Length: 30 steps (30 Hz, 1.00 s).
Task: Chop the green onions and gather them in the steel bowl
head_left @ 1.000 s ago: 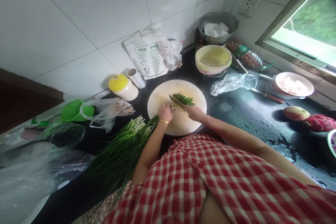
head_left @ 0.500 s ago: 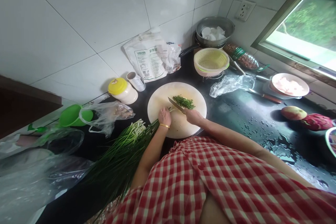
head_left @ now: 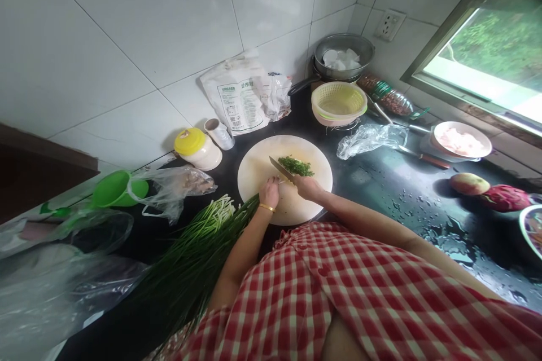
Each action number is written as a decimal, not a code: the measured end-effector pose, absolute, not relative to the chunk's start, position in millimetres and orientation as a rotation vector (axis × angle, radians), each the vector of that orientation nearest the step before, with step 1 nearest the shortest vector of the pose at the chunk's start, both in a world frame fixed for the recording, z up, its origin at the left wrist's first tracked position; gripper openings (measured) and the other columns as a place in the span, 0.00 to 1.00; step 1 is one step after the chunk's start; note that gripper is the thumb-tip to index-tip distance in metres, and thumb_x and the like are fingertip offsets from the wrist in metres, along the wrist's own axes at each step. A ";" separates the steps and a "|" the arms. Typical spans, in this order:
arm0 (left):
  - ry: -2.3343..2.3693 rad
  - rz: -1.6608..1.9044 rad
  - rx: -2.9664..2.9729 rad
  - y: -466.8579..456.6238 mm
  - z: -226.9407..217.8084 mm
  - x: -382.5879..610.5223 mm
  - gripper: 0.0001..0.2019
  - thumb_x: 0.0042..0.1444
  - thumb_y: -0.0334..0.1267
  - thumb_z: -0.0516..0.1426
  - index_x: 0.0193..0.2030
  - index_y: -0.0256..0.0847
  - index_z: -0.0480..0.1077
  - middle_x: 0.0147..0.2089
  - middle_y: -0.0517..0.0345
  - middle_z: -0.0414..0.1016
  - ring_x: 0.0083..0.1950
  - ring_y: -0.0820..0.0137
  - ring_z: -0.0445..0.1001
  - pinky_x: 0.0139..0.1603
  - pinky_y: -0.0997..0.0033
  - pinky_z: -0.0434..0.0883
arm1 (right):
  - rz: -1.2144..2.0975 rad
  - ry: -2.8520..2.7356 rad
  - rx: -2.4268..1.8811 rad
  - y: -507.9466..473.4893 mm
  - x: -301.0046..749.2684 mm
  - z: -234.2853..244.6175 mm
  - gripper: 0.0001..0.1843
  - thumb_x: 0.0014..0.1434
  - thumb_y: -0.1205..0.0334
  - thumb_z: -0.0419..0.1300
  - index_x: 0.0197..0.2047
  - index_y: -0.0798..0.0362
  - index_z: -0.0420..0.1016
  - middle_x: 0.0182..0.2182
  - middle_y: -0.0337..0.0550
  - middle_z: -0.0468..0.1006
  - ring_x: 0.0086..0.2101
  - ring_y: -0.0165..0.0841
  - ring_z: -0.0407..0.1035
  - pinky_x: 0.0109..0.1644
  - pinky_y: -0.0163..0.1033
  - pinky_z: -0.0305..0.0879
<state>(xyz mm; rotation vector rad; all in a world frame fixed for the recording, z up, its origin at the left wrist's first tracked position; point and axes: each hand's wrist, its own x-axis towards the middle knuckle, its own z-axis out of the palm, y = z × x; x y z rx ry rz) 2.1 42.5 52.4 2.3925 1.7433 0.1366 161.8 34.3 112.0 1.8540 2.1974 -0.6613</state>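
Observation:
A knife (head_left: 280,167) is gripped by its handle in my right hand (head_left: 310,188), with the blade pointing up and left over the round white cutting board (head_left: 256,158). Finely chopped greens (head_left: 296,166) lie in a pile along the far side of the blade. My left hand (head_left: 269,192) is closed on a bunch of garlic chives (head_left: 243,219), pressing it to the board just left of the blade. Pale stem ends show by its fingertips; the long leaves trail back past my wrist. More chives (head_left: 222,208) lie on the counter at the left.
A yellow-lidded jar (head_left: 197,148), a plastic-film roll (head_left: 219,134) and a flour bag (head_left: 237,96) stand behind the board. At back right are a yellow colander (head_left: 340,100) and a plastic bag (head_left: 368,140). Another knife (head_left: 427,159) and a dragon fruit (head_left: 506,198) lie at the right.
My left hand has shifted slightly right, nearer the blade. The knife stays in my right hand beside the chopped pile, and the view has tilted a little.

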 end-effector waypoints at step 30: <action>1.789 0.280 2.316 49.6 30.3 -4.1 0.14 0.63 0.39 0.45 0.50 0.42 0.67 0.50 0.49 0.69 0.54 0.66 0.65 0.53 0.66 0.66 | -0.524 2.230 1.778 24.9 149.6 111.0 0.16 0.58 0.71 0.47 0.50 0.56 0.63 0.37 0.53 0.77 0.40 0.39 0.72 0.38 0.37 0.62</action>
